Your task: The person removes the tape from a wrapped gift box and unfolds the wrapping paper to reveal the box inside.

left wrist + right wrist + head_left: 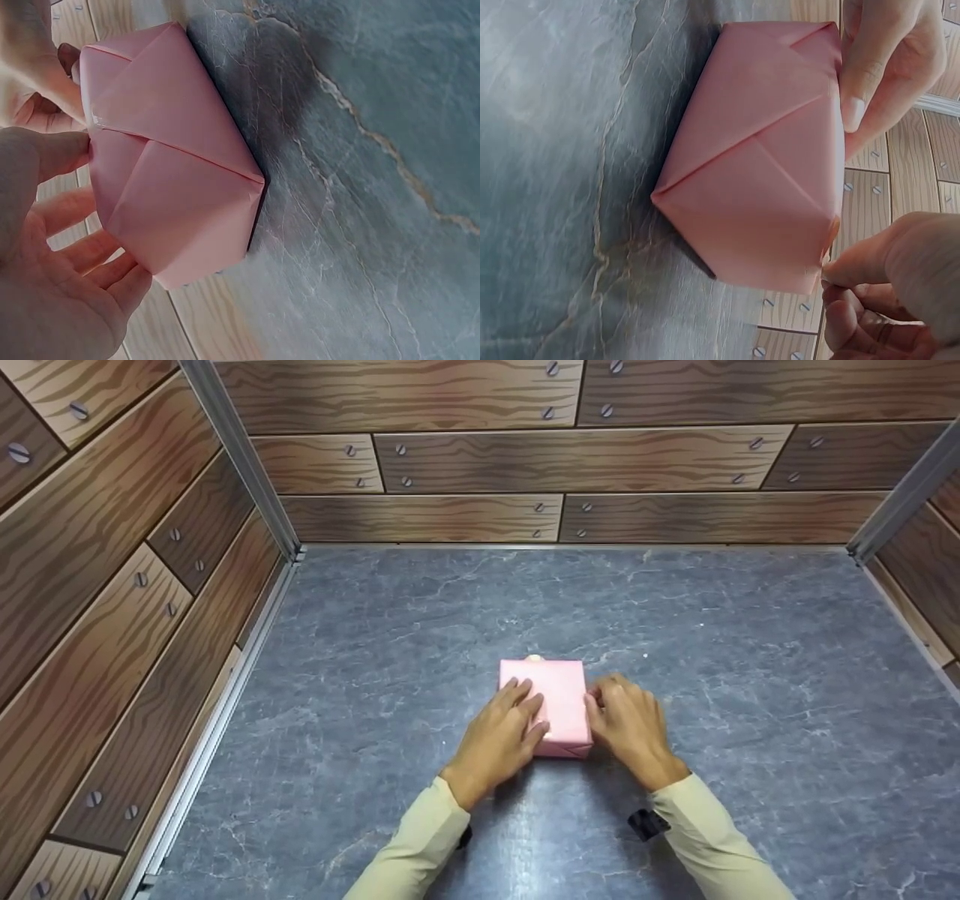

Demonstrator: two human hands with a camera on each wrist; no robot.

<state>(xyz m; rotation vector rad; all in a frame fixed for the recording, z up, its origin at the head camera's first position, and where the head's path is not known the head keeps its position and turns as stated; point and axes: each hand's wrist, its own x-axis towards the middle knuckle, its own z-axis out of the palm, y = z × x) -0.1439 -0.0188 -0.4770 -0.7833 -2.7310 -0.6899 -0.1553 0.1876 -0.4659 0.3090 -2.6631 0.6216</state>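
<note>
In the head view I have the pink box [561,690] resting on the surface [375,607], toward five o'clock from the middle. My left grip [496,735] lies at the box's eight o'clock, fingers spread nearly straight over the top, pressing rather than clasping. My right grip [630,721] sits at three o'clock, curled in against the side. A small pale thing [533,658] peeks out at twelve o'clock; I can't tell what it is.

In the left wrist view the folded end keeps crisp corners, so I judge a stiff body under thin wrapping [195,112], fairly light, and smooth enough to slide if I press unevenly.

In the right wrist view, my right thumb and finger come together at the box's five o'clock edge, apparently pinching a bit of wrapping. It could tear or crease, so I'd steady the box with flat fingers on its long sides, clear of the folds.
</note>
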